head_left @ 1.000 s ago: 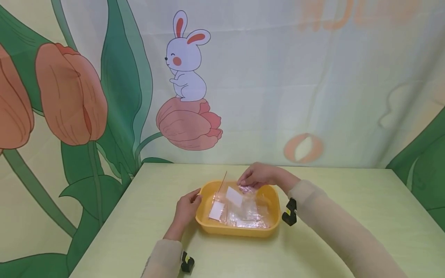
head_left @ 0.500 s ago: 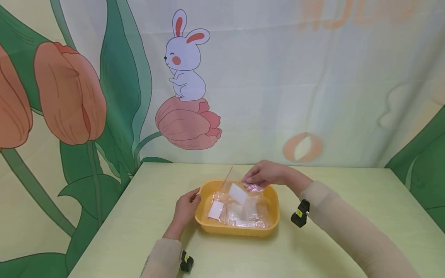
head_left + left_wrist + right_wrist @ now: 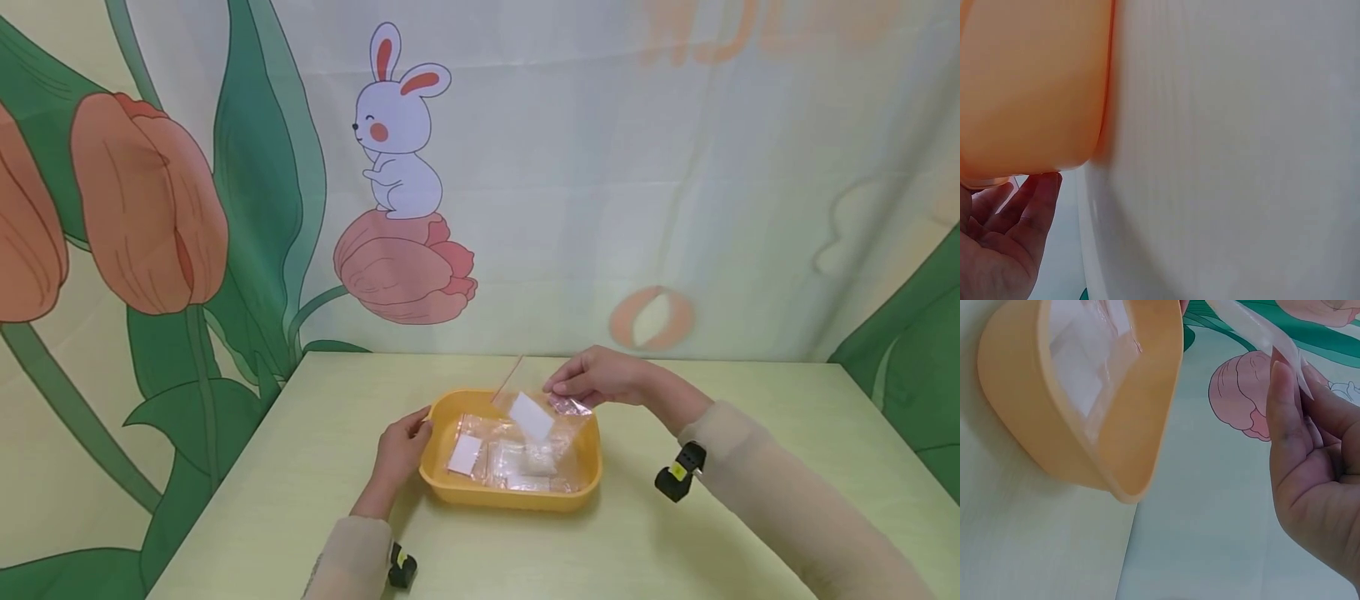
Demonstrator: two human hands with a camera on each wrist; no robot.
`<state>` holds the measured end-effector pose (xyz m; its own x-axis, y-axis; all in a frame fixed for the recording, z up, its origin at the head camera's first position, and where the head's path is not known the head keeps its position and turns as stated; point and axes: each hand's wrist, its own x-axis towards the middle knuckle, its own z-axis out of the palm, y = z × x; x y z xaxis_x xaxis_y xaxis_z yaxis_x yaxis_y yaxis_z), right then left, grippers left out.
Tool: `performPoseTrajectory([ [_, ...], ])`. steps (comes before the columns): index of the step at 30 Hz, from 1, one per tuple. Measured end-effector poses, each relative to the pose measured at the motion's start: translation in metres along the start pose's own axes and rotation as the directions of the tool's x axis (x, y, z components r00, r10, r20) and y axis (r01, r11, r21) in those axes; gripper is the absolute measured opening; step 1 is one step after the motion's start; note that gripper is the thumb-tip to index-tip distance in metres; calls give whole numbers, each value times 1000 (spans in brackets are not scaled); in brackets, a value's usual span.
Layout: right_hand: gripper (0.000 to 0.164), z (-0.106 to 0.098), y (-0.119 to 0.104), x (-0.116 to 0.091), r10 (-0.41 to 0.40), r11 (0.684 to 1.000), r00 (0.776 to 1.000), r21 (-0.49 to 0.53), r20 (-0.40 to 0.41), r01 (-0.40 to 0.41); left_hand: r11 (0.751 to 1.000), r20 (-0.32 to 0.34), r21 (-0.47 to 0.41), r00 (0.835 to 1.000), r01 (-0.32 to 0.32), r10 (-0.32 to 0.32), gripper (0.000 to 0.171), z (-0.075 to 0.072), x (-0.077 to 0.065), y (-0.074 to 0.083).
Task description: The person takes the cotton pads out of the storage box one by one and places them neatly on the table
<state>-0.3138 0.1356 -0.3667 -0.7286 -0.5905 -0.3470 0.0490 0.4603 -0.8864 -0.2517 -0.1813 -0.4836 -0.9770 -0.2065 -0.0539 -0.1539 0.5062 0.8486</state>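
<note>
Pinching a clear bag (image 3: 531,417) over the yellow tub (image 3: 517,500) is the right hand (image 3: 603,377); the left hand (image 3: 403,442) clasps the tub's left rim. Other bags (image 3: 465,455) lie inside it, a rabbit-printed curtain (image 3: 562,208) behind.

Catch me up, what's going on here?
A person's right hand pinches a clear plastic bag with a white rectangle on it, raised above the far rim of a yellow tub. The left hand grips the tub's left rim. More clear bags lie inside. The tub sits on the table.
</note>
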Motion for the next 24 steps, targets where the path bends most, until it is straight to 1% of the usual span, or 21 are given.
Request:
performPoseTrajectory([
  [3, 34, -2, 4, -5, 2, 1000, 1000, 21, -11, -2, 1000, 2, 5, 1000, 1, -1, 42, 0, -1, 1],
  [8, 32, -4, 8, -15, -6, 1000, 999, 27, -40, 7, 1000, 5, 9, 1000, 16, -16, 42, 0, -2, 3],
  [12, 35, -3, 10, -24, -20, 999, 998, 40, -51, 22, 1000, 0, 5, 1000, 21, -21, 42, 0, -2, 3],
  [14, 35, -3, 12, -28, -27, 998, 998, 63, -53, 30, 1000, 0, 0, 1000, 23, -23, 42, 1, -1, 3],
  [19, 33, -4, 19, -36, -63, 990, 997, 123, -49, 69, 999, 6, -13, 999, 34, -34, 43, 1, -1, 3],
  [24, 35, -4, 28, -45, -106, 982, 993, 153, -46, 111, 999, 8, -14, 999, 43, -43, 43, 1, -1, 2],
])
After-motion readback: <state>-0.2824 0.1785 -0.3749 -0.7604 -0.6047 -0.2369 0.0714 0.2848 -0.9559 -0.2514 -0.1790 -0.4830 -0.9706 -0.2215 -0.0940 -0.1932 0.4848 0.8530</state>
